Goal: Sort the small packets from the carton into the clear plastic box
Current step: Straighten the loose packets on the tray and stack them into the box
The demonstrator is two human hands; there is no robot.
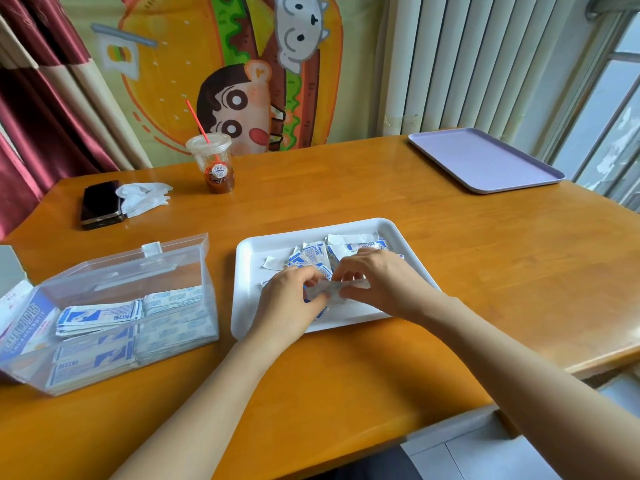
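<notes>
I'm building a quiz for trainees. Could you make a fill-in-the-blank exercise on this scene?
1. The left hand and right hand pinch a packet above the ____ tray.
2. The clear plastic box has its lid ____.
3. The straw in the cup is ____.
Missing words: white; open; red.

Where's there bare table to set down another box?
Widest bare table lies between the cup and the purple tray, beyond the white tray. Right of the white tray is bare too. The left is crowded: phone, tissue, box, carton. The left hand and right hand pinch a packet over it.
</notes>
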